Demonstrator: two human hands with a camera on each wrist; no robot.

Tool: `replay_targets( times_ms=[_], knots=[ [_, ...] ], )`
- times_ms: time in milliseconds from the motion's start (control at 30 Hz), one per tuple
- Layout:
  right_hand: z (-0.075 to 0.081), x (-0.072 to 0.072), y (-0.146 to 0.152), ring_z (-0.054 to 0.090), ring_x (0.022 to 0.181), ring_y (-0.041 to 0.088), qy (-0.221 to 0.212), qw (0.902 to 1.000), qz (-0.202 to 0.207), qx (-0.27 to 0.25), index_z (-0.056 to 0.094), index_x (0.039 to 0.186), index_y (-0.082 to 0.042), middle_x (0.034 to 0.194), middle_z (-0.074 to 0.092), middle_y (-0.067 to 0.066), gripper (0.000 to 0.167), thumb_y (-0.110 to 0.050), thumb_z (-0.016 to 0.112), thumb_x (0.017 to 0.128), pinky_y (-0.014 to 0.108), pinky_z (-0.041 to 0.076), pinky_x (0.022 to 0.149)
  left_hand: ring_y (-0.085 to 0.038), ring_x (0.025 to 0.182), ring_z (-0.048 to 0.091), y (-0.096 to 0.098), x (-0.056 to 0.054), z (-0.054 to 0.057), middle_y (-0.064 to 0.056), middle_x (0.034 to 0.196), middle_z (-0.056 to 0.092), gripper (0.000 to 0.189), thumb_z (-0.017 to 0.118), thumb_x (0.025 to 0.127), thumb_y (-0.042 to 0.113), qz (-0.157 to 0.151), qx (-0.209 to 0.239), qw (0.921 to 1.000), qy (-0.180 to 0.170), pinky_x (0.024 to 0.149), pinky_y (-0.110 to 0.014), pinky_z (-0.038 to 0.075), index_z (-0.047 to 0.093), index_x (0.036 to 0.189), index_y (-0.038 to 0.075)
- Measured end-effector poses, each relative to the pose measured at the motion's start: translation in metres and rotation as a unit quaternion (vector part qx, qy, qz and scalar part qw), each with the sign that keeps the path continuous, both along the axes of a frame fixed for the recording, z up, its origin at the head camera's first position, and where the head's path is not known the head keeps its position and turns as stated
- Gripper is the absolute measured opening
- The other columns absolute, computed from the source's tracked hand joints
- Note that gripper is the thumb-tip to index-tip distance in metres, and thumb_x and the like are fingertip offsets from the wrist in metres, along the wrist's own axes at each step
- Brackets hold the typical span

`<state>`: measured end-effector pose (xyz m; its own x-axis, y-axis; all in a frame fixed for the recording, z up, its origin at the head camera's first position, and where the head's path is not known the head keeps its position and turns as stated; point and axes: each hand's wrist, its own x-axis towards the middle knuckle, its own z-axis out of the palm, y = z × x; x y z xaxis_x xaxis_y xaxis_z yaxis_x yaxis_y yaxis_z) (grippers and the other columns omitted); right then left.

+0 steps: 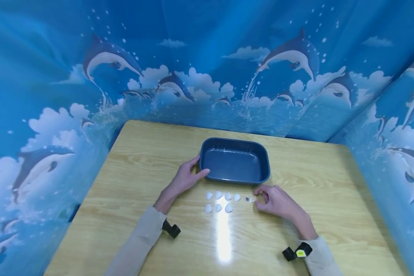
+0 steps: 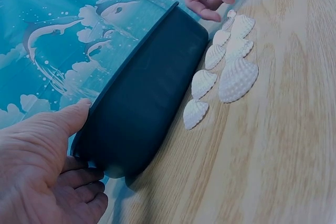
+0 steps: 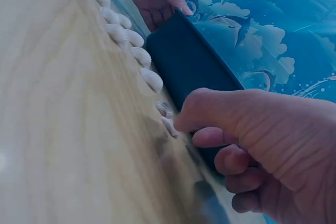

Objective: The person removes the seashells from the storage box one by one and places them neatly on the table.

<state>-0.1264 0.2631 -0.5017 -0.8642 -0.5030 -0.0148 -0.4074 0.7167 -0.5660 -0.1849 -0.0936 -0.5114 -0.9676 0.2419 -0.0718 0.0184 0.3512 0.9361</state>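
Note:
A dark blue rectangular tub stands upright on the table. My left hand grips its left end, thumb at the rim and fingers tucked round the corner, as the left hand shows in the left wrist view. Several white ribbed seashells lie in two rows in front of it. My right hand is low at the right end of the upper row. Its thumb and forefinger stand apart, fingertips right at a small pale shell. Beside that lies a darker mottled shell.
The wooden table has its back edge against a blue dolphin-print curtain, which also hangs at both sides. A bright light reflection streaks the tabletop below the shells. Black devices are strapped to both wrists.

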Motion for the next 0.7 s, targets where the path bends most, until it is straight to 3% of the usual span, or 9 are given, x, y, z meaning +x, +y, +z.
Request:
replay_targets(
  times_ms=[133,367,700],
  knots=[
    [-0.0065,0.0040,-0.0011,0.038,0.055,-0.002,0.001,0.9999,-0.004,-0.013,0.074,0.106,-0.010,0.063,0.044,-0.015,0.022,-0.022,0.083,0.090,0.019,0.035,0.049,-0.030,0.157,0.026,-0.0015,0.0023,0.0014,-0.010,0.168,0.034,0.079,0.074,0.099,0.036,-0.002,-0.002,1.0000,-0.004,0.127,-0.046,0.026,0.035,0.161,0.007],
    [-0.0103,0.0027,-0.0042,0.039,0.056,-0.003,0.011,0.9985,0.011,-0.053,0.076,0.108,-0.011,0.066,0.046,-0.015,0.014,-0.013,0.078,0.094,0.020,0.035,0.048,-0.029,0.156,0.027,-0.0031,0.0011,0.0011,-0.010,0.168,0.033,0.078,0.073,0.100,0.036,-0.001,-0.006,1.0000,0.003,0.127,-0.045,0.027,0.035,0.161,0.007],
    [-0.0087,0.0047,-0.0021,0.039,0.058,-0.002,-0.012,0.9987,0.021,-0.044,0.076,0.110,-0.008,0.067,0.046,-0.015,0.012,-0.010,0.072,0.099,0.020,0.036,0.050,-0.028,0.157,0.026,-0.0052,0.0001,-0.0017,-0.009,0.168,0.033,0.078,0.072,0.100,0.038,-0.001,-0.007,1.0000,0.004,0.127,-0.045,0.026,0.034,0.162,0.008]
  ],
)
